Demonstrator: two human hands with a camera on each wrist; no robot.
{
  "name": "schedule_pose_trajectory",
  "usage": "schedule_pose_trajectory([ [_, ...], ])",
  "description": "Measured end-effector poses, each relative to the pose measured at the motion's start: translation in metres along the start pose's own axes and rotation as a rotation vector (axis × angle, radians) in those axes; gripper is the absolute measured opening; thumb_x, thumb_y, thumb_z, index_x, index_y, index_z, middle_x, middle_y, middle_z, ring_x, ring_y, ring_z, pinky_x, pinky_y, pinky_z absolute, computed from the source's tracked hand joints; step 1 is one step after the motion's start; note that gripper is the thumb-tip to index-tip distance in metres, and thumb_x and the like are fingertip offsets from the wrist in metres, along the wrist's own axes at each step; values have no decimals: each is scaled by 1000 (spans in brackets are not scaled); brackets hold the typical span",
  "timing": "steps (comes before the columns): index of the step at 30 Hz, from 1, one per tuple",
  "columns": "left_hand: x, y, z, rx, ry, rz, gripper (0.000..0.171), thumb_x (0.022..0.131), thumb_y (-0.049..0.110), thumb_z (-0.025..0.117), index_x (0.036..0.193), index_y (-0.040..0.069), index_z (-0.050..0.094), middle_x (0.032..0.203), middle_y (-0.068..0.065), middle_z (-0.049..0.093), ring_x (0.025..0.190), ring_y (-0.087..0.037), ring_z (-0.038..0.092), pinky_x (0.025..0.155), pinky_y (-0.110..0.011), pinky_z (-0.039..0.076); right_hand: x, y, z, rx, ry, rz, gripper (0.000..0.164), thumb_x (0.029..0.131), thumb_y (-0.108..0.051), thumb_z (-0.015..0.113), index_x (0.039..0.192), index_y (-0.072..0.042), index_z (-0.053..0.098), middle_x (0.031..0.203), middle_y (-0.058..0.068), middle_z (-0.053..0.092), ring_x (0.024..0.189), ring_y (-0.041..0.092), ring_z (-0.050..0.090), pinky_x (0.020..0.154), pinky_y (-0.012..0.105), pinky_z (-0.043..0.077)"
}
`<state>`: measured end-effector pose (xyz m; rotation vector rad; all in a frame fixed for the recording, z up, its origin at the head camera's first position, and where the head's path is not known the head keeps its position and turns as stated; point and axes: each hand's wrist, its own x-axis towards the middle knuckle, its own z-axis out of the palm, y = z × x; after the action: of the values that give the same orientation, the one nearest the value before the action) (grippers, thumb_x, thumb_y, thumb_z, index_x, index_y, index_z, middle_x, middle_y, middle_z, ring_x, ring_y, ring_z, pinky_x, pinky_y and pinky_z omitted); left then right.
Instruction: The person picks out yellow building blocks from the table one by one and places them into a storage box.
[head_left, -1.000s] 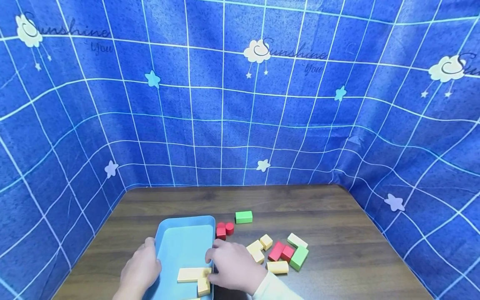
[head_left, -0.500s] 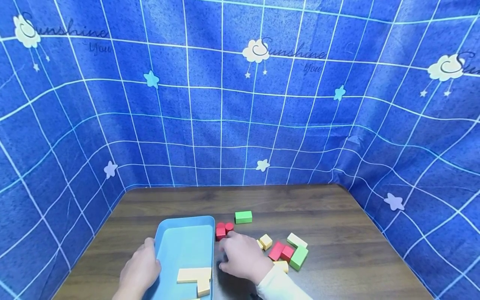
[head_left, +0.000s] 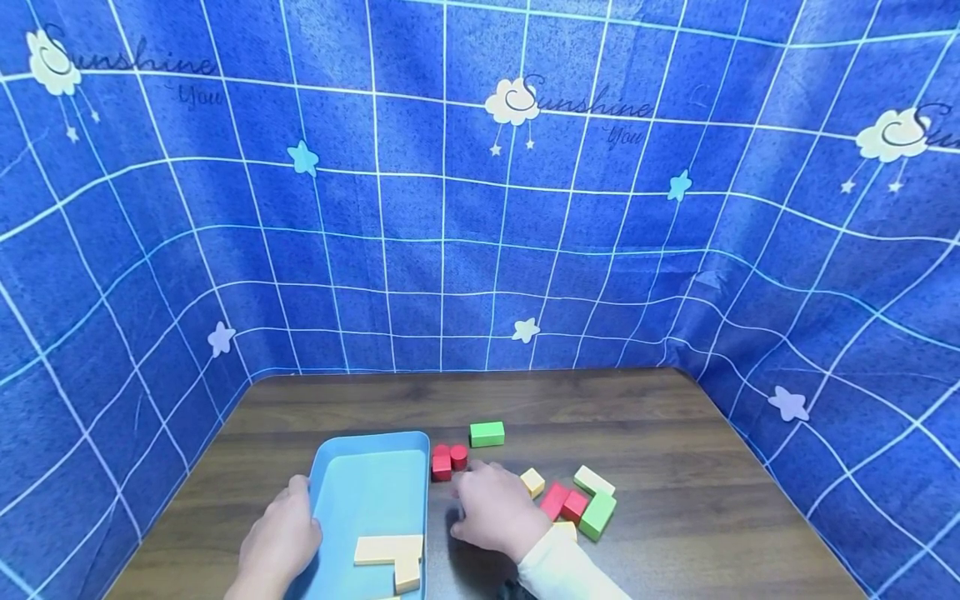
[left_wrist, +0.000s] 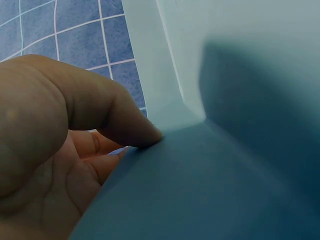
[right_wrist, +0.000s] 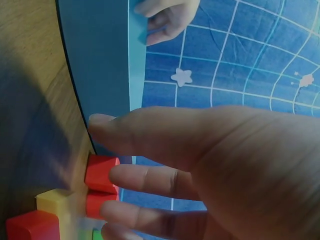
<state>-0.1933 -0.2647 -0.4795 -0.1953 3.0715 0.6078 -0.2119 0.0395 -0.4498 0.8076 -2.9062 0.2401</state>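
Observation:
My left hand [head_left: 281,533] grips the left wall of a blue tray [head_left: 375,444]. In the left wrist view the thumb [left_wrist: 135,125] lies on the inside of the wall and the fingers are outside it. A long cream block [head_left: 378,550] and a smaller cream block [head_left: 407,575] lie in the tray. My right hand [head_left: 498,510] hovers over the table just right of the tray and holds nothing. Its thumb and fingers are spread apart in the right wrist view. Ahead of its fingertips sit a red block [head_left: 442,467] and a red cylinder [head_left: 459,457].
Farther back lies a green block [head_left: 487,434]. Right of my right hand are a yellow cube [head_left: 532,482], red blocks [head_left: 555,502], a green block [head_left: 597,515] and a cream block [head_left: 595,480]. A yellow piece [head_left: 565,530] is partly hidden by the sleeve. A blue curtain [head_left: 480,208] surrounds the table.
My right hand has moved right, from the tray's right rim out over the table toward the yellow blocks, some of which it now covers. My left hand and the tray look unmoved.

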Motion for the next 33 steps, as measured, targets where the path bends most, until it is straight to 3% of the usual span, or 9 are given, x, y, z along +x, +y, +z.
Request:
schedule_pose_trajectory([
  [9, 1, -1, 0, -2, -3, -2, 58, 86, 10, 57, 134, -8, 31, 127, -35, 44, 103, -53, 48, 76, -66, 45, 1, 4, 4, -15, -50, 22, 29, 60, -41, 82, 62, -28, 57, 77, -3, 54, 66, 18, 48, 46, 33, 40],
  [20, 1, 1, 0, 1, -18, -15, 58, 87, 10, 56, 135, -9, 29, 128, -35, 43, 106, -53, 46, 79, -67, 44, 1, 7, 10, -31, -40, 15, 26, 60, -35, 81, 60, -28, 57, 69, -4, 52, 64, 19, 47, 46, 33, 39],
  [25, 1, 0, 0, 2, -16, -9, 58, 86, 10, 57, 134, -9, 30, 127, -35, 44, 105, -53, 47, 78, -67, 45, 1, 7, 12, -67, -28, -15, 26, 60, -28, 79, 57, -28, 54, 66, -5, 53, 66, 18, 49, 53, 34, 42],
  [33, 2, 1, 1, -1, -30, -26, 58, 87, 9, 57, 134, -10, 29, 127, -36, 43, 106, -53, 46, 79, -68, 44, 2, 8, 15, -60, -36, -13, 18, 65, -20, 80, 64, -28, 63, 69, -7, 58, 69, 17, 50, 57, 34, 45],
])
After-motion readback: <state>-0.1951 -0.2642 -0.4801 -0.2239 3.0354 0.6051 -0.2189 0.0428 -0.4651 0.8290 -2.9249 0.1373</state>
